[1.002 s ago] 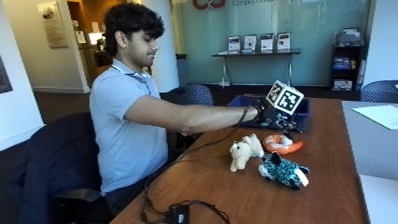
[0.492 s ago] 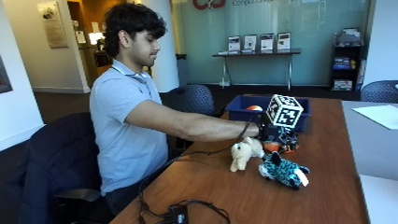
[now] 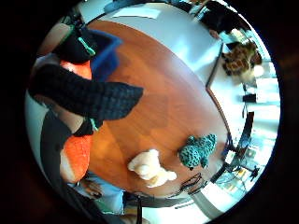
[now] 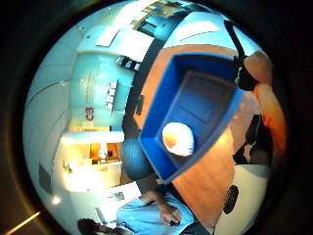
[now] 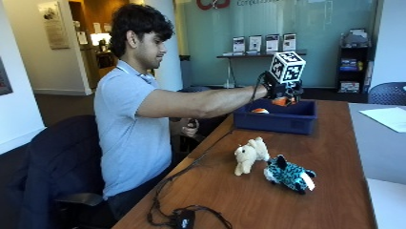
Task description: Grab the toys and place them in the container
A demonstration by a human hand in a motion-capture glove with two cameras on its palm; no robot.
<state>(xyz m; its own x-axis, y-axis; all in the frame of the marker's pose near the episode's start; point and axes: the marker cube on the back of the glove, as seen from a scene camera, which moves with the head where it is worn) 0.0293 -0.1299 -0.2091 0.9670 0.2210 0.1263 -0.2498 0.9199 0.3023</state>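
An orange plush toy (image 5: 281, 100) is gripped in the curled fingers of the black-gloved right hand (image 5: 279, 89) just above the blue plastic bin (image 5: 275, 120); looks soft and light, squashy anywhere; cream plush dog (image 5: 249, 154) and teal spotted plush (image 5: 289, 173) lie on the wooden table (image 5: 254, 200), probably easiest grabbed round the body.

I sit in a dark chair (image 5: 54, 162) at a brown wooden worktop (image 5: 355, 157). A sheet of white paper (image 5: 387, 117) lies at its far corner. Behind it, a side table (image 5: 260, 55) carries framed cards before a glass wall (image 5: 329, 24).
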